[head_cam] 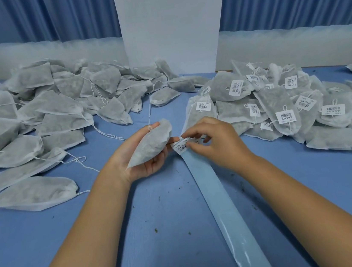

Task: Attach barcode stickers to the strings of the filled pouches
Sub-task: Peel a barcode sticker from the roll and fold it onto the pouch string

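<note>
Centrally, two hands meet at a barcode sticker (181,146) beside a filled pouch (151,143), above a blue table (161,236).
Nearest, a glossy backing strip (224,205) runs up the table to the hands. The left hand (142,158) curls round the pouch, held above the table. The right hand (214,141) pinches the sticker just beside the pouch's mouth, its fingers hiding the string. Beyond lie unlabelled pouches (56,117) heaped on the left and labelled pouches (290,105) heaped on the right, then a white pillar (170,26) between blue curtains (54,15).
</note>
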`<state>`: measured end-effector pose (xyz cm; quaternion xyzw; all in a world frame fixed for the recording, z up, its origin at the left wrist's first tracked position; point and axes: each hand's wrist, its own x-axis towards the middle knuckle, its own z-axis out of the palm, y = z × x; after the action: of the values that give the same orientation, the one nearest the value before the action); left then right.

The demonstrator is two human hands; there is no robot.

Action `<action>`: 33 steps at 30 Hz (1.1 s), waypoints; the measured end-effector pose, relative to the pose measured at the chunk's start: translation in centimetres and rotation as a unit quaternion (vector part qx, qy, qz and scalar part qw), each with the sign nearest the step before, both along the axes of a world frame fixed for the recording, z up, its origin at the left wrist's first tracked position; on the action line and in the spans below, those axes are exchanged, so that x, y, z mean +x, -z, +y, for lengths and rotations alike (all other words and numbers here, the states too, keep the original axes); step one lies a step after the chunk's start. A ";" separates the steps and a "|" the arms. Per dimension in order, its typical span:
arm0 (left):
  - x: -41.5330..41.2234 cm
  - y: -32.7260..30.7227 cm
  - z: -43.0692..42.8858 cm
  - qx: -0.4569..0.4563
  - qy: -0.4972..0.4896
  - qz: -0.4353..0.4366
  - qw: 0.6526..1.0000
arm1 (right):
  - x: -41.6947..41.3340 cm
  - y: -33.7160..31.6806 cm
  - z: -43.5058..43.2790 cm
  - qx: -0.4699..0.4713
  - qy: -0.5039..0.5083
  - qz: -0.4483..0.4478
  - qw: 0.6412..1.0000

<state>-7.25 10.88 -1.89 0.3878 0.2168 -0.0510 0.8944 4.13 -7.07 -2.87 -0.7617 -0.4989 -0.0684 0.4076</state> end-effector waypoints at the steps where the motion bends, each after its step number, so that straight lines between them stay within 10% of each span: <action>1: 0.0 -0.1 0.0 0.001 0.000 0.001 1.000 | 0.0 0.1 0.0 0.000 0.003 -0.014 1.000; 8: -0.1 -0.1 -0.1 0.017 -0.016 -0.007 1.000 | -0.4 0.2 0.0 0.042 -0.011 -0.052 0.998; 17: 0.2 0.3 0.1 0.069 -0.032 -0.003 0.997 | -0.9 -2.5 -0.4 0.262 -0.022 0.283 0.923; 26: -0.5 -0.6 -1.1 0.336 0.078 -0.039 0.938 | -1.0 -1.4 0.4 0.107 -0.020 0.344 0.933; 33: -0.9 -0.9 -1.8 0.422 0.126 -0.059 0.896 | -1.5 -1.0 0.7 0.159 -0.036 0.365 0.917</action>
<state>-8.10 9.03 -1.03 0.7553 0.1146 -0.0439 0.6438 2.62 -6.38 -1.83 -0.6404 -0.3247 0.1503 0.6797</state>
